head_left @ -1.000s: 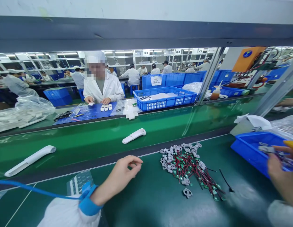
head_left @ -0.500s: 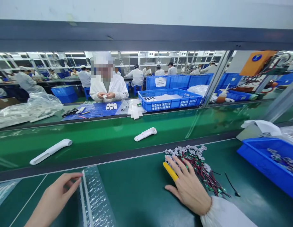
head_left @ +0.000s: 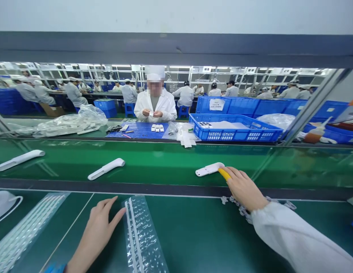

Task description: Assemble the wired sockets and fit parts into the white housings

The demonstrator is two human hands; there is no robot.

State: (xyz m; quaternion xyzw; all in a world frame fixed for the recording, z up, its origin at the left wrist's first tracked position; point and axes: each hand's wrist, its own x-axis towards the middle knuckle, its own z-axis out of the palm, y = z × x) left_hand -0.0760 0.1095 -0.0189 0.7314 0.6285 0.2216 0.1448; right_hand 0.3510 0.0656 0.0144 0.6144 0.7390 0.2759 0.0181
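Observation:
My right hand (head_left: 245, 187), with a yellow cover on one finger, reaches over to the green belt. Its fingers are closed at the right end of a white plastic handle shell (head_left: 207, 169), which lies on the belt; the thumb is hidden. My left hand (head_left: 98, 223) is held above the near worktop with thumb and forefinger apart and nothing between them. Just right of it lies a clear plastic sheet with white strips (head_left: 145, 235). Under my right forearm, small grey-white plastic parts (head_left: 241, 208) are partly covered by the sleeve.
Two more white shells (head_left: 106, 169) (head_left: 19, 160) lie on the belt (head_left: 159, 163). At left are another strip sheet (head_left: 31, 223) and a white mask (head_left: 4, 204). Across the belt a person (head_left: 155, 100) handles small white parts beside a blue basket (head_left: 236, 132). A metal post (head_left: 315, 110) stands at right.
My right hand has moved from the heap of wired parts forward to the shell on the belt. My left hand has let go of the strip sheet's edge. The view has turned left.

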